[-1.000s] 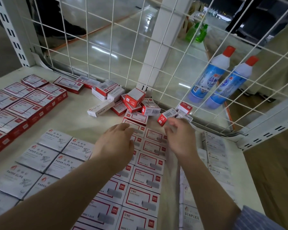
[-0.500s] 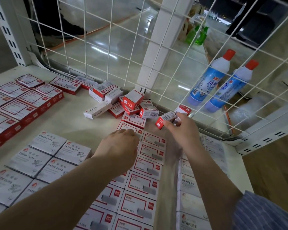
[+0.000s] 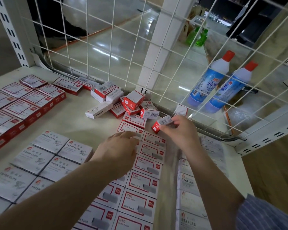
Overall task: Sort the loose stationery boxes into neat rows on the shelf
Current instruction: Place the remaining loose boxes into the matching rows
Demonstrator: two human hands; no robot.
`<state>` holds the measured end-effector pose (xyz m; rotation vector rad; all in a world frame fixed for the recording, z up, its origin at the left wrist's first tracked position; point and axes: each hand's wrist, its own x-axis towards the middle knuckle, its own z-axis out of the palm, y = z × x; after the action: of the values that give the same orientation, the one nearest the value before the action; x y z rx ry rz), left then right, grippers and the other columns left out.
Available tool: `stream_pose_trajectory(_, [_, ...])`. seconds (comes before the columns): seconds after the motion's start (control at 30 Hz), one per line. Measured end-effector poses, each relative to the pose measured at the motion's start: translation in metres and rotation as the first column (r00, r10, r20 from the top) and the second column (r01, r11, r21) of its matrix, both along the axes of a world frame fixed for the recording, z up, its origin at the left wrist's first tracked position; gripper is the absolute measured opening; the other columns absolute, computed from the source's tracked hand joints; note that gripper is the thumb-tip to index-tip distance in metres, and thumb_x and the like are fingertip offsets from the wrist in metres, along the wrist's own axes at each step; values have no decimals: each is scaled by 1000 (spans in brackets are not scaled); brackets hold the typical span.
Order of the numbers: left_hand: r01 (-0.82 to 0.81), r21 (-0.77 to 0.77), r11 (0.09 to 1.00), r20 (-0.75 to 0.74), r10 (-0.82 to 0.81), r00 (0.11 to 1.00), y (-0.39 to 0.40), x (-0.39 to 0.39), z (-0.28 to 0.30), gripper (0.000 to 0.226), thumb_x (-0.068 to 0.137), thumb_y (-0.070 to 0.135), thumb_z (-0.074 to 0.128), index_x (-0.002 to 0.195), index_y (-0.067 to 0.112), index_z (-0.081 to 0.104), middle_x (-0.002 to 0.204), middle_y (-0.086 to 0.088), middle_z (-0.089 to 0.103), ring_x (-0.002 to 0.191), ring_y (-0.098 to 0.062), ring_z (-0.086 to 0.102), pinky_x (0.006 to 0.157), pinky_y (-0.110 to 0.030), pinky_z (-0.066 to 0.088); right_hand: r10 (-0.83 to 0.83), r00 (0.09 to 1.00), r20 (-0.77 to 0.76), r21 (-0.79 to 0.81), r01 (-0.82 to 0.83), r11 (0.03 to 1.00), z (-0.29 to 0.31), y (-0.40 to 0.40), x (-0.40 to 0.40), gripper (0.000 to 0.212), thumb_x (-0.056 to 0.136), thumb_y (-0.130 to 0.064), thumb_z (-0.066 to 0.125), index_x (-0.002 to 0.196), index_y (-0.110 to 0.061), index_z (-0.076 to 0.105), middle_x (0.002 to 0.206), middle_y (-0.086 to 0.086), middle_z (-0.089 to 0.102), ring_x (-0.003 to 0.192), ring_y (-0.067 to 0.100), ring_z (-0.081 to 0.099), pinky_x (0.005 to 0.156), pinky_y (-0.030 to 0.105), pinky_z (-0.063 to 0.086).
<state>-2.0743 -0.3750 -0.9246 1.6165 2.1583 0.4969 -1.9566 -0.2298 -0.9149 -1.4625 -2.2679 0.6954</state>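
We see the right hand (image 3: 181, 130) pinching a small red-and-white cardboard staple box (image 3: 161, 124), lifted just above the cream shelf (image 3: 70, 120) near the wire-mesh back. Left hand (image 3: 118, 148) rests flat, fingers loose, on the neat row of red-bordered boxes (image 3: 146, 180). Loose pile (image 3: 131, 105) behind.

Loose box pile (image 3: 128, 105) behind staple-box rows (image 3: 140, 180); paper-clip boxes (image 3: 40, 163) left.

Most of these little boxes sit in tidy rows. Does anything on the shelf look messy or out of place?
Yes. A heap of loose boxes lies jumbled at the back by the wire grid, tilted and stacked across each other. One white staples box lies askew beside it. The right hand holds one small red box.
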Motion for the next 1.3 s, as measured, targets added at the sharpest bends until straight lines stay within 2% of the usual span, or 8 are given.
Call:
stream_pose_trajectory(0.13, [-47, -12, 999, -28, 47, 999, -5, -1, 5, 38, 98, 25, 39, 135, 30, 43, 145, 12, 34, 131, -11, 34, 101, -25, 38, 10, 1000, -20, -4, -10, 1000, -1, -6, 6, 21, 76, -32, 74, 84, -20, 59, 77, -13, 53, 73, 4, 51, 60, 13, 36])
stream_pose_trajectory(0.33, [-94, -1, 996, -22, 94, 995, -12, 2, 15, 39, 98, 26, 40, 136, 28, 41, 141, 10, 38, 127, -11, 37, 97, -23, 38, -70, 988, -138, -37, 65, 997, 12, -11, 16, 38, 74, -33, 75, 106, -17, 63, 93, -7, 59, 90, 11, 58, 80, 26, 47])
stream_pose_trajectory(0.47, [-108, 38, 993, 16, 107, 994, -15, 8, 25, 42, 96, 26, 43, 137, 28, 37, 139, 10, 40, 125, -10, 39, 99, -25, 37, -66, 977, -204, -45, 58, 997, 29, -21, 23, 41, 75, -31, 74, 111, -17, 61, 97, -7, 61, 90, 9, 58, 82, 27, 47])
stream_pose_trajectory(0.63, [-144, 123, 982, 25, 142, 990, -19, 20, 41, 51, 93, 36, 49, 141, 29, 32, 141, 8, 40, 126, -12, 40, 103, -29, 36, -15, 967, -255, -71, -3, 998, 43, -48, 28, 22, 76, -33, 72, 93, -24, 64, 90, -5, 65, 86, 11, 62, 79, 29, 52])
stream_pose_trajectory(0.77, [-171, 172, 970, 21, 170, 985, -23, 25, 44, 50, 90, 42, 53, 136, 32, 38, 134, 10, 46, 121, -11, 43, 99, -29, 40, 49, 960, -276, -125, -87, 988, 48, -72, 29, 25, 79, -32, 71, 100, -22, 64, 87, -12, 63, 79, -2, 56, 63, 5, 44])
stream_pose_trajectory(0.97, [-187, 257, 948, 2, 193, 981, -34, 30, 48, 36, 90, 40, 53, 124, 31, 48, 118, 13, 54, 107, -6, 47, 88, -20, 39, 28, 918, -396, -205, -118, 972, 49, -89, 32, 31, 78, -31, 72, 105, -20, 61, 94, -9, 64, 85, -2, 58, 64, -1, 42])
stream_pose_trajectory(1.17, [-194, 225, 955, 81, 180, 980, -39, 28, 47, 37, 94, 33, 48, 131, 27, 46, 122, 10, 53, 110, -6, 48, 94, -23, 42, -19, 895, -446, -261, -110, 959, 48, -91, 43, 12, 87, -29, 62, 93, -21, 68, 88, -10, 69, 77, -5, 62, 62, 3, 43])
stream_pose_trajectory(1.3, [-233, 167, 958, 235, 191, 953, -42, 29, 43, 34, 96, 26, 46, 129, 24, 48, 118, 8, 56, 102, -7, 52, 86, -20, 43, -9, 909, -416, -289, -123, 949, 44, -89, 53, 14, 89, -18, 60, 98, -27, 67, 96, -14, 66, 90, -3, 60, 67, 6, 40])
